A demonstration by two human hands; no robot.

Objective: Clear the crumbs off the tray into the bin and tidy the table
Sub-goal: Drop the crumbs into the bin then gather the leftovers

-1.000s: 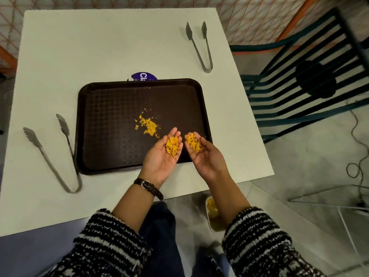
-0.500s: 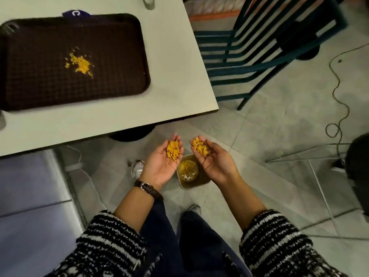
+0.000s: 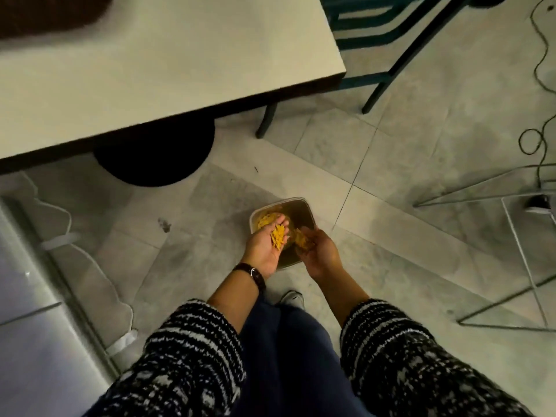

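A small square bin [image 3: 304, 206] stands on the floor tiles, with yellow crumbs inside. Over it my left hand [image 3: 264, 251] is cupped palm up and tilted, holding a heap of yellow crumbs [image 3: 278, 237]. My right hand [image 3: 319, 251] is beside it, turned inward over the bin with more yellow crumbs [image 3: 301, 239] at its fingers. Only a dark brown corner of the tray [image 3: 45, 13] shows at the top left on the white table [image 3: 180, 64].
The table's black round base [image 3: 156, 158] stands left of the bin. A teal chair [image 3: 376, 40] is at the top right. A wire frame [image 3: 526, 236] and a cable [image 3: 541, 115] lie at the right. A white cord [image 3: 99, 266] trails on the floor at the left.
Both hands have dropped from table height down to the bin and tilted inward. My view has swung down, so the tray has slid almost out of sight.
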